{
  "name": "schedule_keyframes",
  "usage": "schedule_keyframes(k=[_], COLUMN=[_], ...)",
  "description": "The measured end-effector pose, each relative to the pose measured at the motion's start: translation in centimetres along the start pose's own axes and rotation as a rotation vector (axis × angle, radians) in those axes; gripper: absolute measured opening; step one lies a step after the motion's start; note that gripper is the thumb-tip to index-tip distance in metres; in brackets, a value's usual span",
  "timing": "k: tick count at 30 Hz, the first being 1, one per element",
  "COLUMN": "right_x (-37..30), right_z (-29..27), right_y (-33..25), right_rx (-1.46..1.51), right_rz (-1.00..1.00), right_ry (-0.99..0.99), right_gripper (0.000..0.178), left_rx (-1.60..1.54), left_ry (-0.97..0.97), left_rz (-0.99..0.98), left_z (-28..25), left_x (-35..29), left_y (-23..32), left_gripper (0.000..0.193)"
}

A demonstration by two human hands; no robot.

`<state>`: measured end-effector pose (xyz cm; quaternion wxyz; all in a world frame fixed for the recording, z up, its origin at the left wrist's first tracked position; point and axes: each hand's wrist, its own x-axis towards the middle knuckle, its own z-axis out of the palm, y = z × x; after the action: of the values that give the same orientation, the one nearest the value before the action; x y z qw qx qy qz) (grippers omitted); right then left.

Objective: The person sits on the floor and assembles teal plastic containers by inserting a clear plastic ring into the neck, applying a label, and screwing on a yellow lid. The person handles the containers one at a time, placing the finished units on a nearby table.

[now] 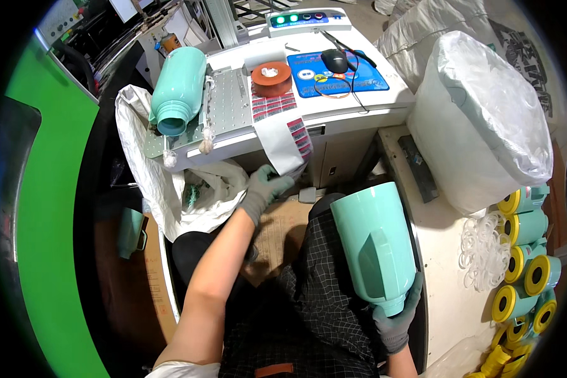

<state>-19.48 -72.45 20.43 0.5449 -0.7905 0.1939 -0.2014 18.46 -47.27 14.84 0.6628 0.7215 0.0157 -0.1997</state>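
Observation:
On the right of my lap, a mint-green jug shell (375,242) with a side handle lies tilted, its wide end away from me. My gloved right hand (398,318) is wrapped round its narrow neck. My gloved left hand (266,190) hovers below the table's front edge, thumb and fingers apart, with nothing visible in it. Just above its fingers hangs the loose end of a white strip of red labels (285,142); contact is unclear. A second mint-green shell (180,88) lies on the table's left side, neck toward me, beside a perforated metal plate (230,94).
An orange-brown tape roll (271,79) sits on the labels, beside a blue mat (365,85) with a black mouse (335,61). A white sack (151,183) hangs at left. At right stand a lined bin (479,126), white rings (483,252) and several yellow-ended shells (523,230).

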Motion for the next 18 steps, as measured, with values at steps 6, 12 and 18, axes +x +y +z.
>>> schedule_keyframes(k=[6,12,18], right_x=[0.9,0.4,-0.3], right_z=[1.8,1.4,2.4], right_y=[-0.1,0.1,-0.2], right_rx=[0.091,-0.038,-0.022], right_rz=[-0.063,-0.148,-0.196], right_ry=[-0.047,-0.034,-0.05], right_gripper=[0.114,0.115,0.115], left_rx=[0.058,0.114,0.286], left_ry=[0.187,0.416,0.425], left_rz=[0.355,0.623,0.666], left_z=[2.3,3.9,2.3], left_x=[-5.6,-7.6,-8.9], left_y=[-1.1,2.8,4.7], left_gripper=[0.07,0.071,0.031])
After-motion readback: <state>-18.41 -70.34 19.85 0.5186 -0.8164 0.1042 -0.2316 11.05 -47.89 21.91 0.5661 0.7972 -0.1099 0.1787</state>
